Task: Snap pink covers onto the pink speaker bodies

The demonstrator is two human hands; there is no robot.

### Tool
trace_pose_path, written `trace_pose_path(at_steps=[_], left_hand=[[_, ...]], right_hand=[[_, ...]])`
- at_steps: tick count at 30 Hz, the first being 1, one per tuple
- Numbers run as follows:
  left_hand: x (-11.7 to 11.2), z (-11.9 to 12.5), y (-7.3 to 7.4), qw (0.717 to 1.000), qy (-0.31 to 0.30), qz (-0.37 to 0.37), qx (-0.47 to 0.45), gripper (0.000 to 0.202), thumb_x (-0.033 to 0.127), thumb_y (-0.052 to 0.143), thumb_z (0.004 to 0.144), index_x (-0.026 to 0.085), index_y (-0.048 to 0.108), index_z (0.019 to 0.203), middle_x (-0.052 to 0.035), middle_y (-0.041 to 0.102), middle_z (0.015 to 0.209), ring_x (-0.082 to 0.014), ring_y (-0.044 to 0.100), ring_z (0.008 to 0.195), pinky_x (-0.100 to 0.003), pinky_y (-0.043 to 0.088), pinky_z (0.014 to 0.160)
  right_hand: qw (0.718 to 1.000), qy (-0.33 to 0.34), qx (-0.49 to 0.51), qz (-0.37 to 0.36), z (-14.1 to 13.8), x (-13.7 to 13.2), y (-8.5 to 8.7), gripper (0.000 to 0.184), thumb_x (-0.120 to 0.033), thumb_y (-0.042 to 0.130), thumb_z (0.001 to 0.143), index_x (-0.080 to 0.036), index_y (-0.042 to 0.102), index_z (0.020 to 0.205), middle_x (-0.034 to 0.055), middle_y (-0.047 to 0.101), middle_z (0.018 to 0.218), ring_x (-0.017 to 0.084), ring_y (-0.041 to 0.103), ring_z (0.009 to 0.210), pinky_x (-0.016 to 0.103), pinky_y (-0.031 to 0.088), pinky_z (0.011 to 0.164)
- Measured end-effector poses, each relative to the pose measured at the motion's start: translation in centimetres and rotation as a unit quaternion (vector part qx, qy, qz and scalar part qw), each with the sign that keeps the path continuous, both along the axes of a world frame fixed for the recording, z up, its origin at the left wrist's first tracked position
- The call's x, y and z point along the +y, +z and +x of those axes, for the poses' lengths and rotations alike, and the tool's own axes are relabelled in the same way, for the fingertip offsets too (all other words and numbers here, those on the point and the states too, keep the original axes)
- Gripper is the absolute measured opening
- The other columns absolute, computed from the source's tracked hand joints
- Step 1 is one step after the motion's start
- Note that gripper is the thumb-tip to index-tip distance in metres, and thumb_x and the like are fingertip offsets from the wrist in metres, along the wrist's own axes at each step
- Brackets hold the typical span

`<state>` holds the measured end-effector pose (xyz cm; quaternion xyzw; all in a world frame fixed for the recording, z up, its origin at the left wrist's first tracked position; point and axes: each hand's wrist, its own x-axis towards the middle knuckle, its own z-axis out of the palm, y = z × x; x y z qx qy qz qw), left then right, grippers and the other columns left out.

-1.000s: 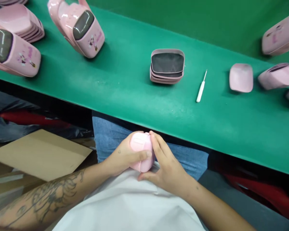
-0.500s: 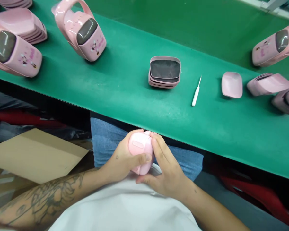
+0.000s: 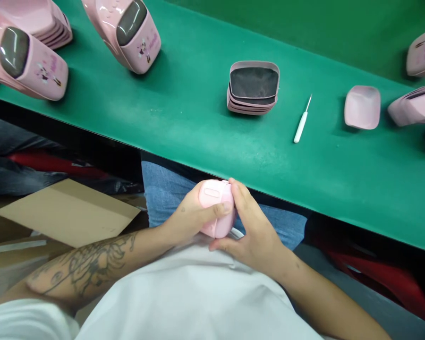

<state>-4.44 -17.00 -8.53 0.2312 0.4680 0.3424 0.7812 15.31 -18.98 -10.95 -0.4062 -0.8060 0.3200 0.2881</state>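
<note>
A small pink plastic part (image 3: pixel 214 203) sits between both my hands, just below the near edge of the green table (image 3: pixel 184 127). My left hand (image 3: pixel 186 219) wraps it from the left, thumb pressed across its front. From the right, my right hand (image 3: pixel 251 231) closes its fingers against the part's side, thumb underneath. Both hands rest over my lap, above my white shirt and blue jeans.
On the table lie a stack of pink shells with a dark inside (image 3: pixel 253 87), a white-handled pick (image 3: pixel 301 126), a single pink shell (image 3: pixel 362 106), and pink toy cases (image 3: pixel 131 30) at left and right. A cardboard box (image 3: pixel 63 212) stands by my left leg.
The hands and the pink part have barely shifted, with the left thumb sliding a little across it. The view itself has drifted slightly.
</note>
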Motion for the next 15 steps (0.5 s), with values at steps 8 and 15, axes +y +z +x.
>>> trace_pose_path(at_steps=[8, 15], left_hand=[[-0.9, -0.9, 1.0, 0.989, -0.021, 0.04, 0.138, 0.098, 0.052, 0.097, 0.069, 0.019, 0.05, 0.148, -0.0187, 0.066, 0.147, -0.0382, 0.066, 0.131, -0.05, 0.057, 0.104], [-1.8, -1.0, 1.4, 0.984, -0.028, 0.066, 0.163, 0.096, 0.055, 0.094, 0.073, 0.019, 0.05, 0.15, -0.0184, 0.067, 0.148, -0.0384, 0.067, 0.131, -0.049, 0.06, 0.103]], right_hand=[[0.988, -0.004, 0.011, 0.151, -0.7, -1.1, -0.9, 0.119, -0.062, 0.082, 0.088, -0.006, 0.021, 0.173, 0.0267, 0.044, 0.17, 0.042, 0.044, 0.159, 0.064, 0.052, 0.122], [0.985, 0.009, 0.025, 0.169, -0.6, -1.2, -0.3, 0.115, -0.048, 0.088, 0.087, -0.004, 0.025, 0.171, 0.0273, 0.048, 0.167, 0.041, 0.046, 0.158, 0.06, 0.05, 0.125]])
